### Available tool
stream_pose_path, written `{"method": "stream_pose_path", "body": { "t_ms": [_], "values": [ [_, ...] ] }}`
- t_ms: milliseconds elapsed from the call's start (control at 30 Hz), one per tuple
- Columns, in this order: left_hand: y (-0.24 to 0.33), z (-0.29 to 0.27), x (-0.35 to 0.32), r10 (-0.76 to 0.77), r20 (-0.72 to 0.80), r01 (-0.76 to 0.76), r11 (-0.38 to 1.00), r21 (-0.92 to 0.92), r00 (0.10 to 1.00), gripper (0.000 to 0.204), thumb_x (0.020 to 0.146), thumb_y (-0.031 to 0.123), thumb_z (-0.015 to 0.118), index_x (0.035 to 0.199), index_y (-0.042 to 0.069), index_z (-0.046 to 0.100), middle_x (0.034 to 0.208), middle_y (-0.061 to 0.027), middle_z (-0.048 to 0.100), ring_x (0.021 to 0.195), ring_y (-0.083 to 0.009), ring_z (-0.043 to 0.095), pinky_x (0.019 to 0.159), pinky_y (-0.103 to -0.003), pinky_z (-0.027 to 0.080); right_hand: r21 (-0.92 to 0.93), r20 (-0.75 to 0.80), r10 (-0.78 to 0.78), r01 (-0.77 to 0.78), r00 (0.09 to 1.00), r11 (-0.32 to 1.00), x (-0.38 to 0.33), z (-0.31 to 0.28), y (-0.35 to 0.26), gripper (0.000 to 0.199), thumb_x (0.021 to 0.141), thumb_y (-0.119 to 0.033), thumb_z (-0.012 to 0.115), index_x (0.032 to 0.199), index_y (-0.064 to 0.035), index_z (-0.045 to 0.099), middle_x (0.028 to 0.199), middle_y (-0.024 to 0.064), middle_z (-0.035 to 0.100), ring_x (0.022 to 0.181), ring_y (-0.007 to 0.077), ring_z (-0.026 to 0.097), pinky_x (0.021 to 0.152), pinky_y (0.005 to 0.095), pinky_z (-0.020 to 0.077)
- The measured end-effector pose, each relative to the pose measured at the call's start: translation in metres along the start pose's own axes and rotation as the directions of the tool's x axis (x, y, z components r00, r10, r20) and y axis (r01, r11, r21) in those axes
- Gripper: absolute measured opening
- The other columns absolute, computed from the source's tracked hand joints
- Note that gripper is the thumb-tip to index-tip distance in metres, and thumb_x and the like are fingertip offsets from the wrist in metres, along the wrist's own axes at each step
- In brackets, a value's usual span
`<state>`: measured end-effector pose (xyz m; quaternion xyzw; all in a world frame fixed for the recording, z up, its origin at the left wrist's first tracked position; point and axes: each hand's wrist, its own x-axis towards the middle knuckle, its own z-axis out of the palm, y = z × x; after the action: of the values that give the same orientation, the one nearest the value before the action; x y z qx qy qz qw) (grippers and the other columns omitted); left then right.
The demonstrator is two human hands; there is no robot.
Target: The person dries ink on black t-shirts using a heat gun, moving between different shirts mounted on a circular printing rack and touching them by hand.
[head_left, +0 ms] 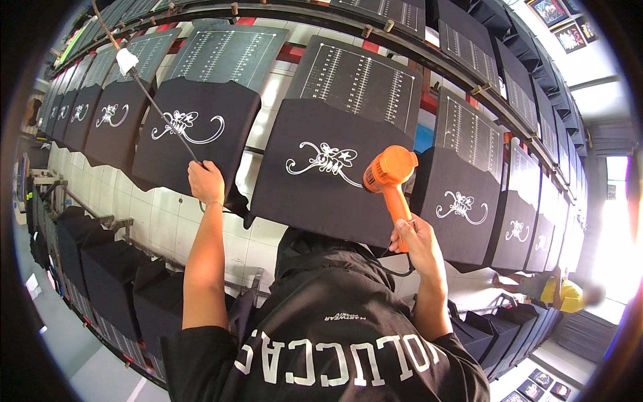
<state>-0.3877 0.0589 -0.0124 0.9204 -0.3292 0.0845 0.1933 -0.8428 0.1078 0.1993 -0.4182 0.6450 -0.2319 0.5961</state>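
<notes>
In my right hand [418, 242] is an orange hair dryer [394, 194], gripped by its handle. Its barrel hangs over the right end of a white line print [328, 161] on a black T-shirt [308, 201], which is stretched over a printing board [355, 77] straight ahead. My left hand [205, 181] is closed around a black power cord [157, 107] in front of the neighbouring shirt [191, 157] on the left. That cord runs up to a white connector [126, 61] at the upper left. A cord also hangs below the dryer's handle.
Rows of boards with black shirts stretch away left and right, many bearing the same white print. A dark metal rail [295, 13] runs behind them. More covered boards [110, 281] stand behind me at lower left. A person in a yellow top [562, 293] is at the far right.
</notes>
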Motion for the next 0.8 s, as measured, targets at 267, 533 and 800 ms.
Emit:
{"method": "stream_pose_path", "body": {
  "t_ms": [267, 533, 800],
  "values": [
    [-0.034, -0.043, 0.000, 0.233, 0.710, 0.293, 0.793, -0.534, 0.664, 0.047, 0.101, 0.028, 0.043, 0.070, -0.004, 0.057, 0.074, -0.0121, 0.065, 0.071, -0.0238, 0.061, 0.069, -0.040, 0.047, 0.027, -0.051, -0.011, 0.012, 0.999, 1.000, -0.001, -0.014, 0.011, 0.029, 0.100, -0.026, 0.058, 0.108, 0.0019, 0.061, 0.076, 0.0037, 0.061, 0.062, 0.0101, 0.062, 0.057, 0.0241, 0.0491],
    [0.027, -0.164, -0.049, 0.650, 0.753, -0.036, 0.754, -0.655, -0.100, 0.030, 0.103, 0.024, 0.052, 0.103, 0.000, 0.070, 0.104, -0.0086, 0.069, 0.107, -0.0188, 0.062, 0.096, -0.033, 0.046, 0.126, -0.142, -0.026, 0.044, 0.989, 0.991, 0.000, -0.030, 0.013, 0.031, 0.101, -0.029, 0.058, 0.106, 0.0009, 0.061, 0.075, 0.0032, 0.061, 0.061, 0.0096, 0.062, 0.056, 0.0228, 0.0490],
    [0.092, -0.144, -0.066, 0.640, 0.673, 0.284, 0.768, -0.573, -0.372, 0.038, 0.109, 0.027, 0.041, 0.120, -0.002, 0.065, 0.120, -0.0085, 0.066, 0.112, -0.0174, 0.063, 0.100, -0.031, 0.050, 0.176, -0.225, -0.028, 0.069, 0.974, 0.982, 0.003, -0.021, 0.007, 0.030, 0.101, -0.031, 0.058, 0.102, -0.0013, 0.061, 0.075, 0.0029, 0.060, 0.061, 0.0099, 0.061, 0.055, 0.0236, 0.0484]
  ]
}}
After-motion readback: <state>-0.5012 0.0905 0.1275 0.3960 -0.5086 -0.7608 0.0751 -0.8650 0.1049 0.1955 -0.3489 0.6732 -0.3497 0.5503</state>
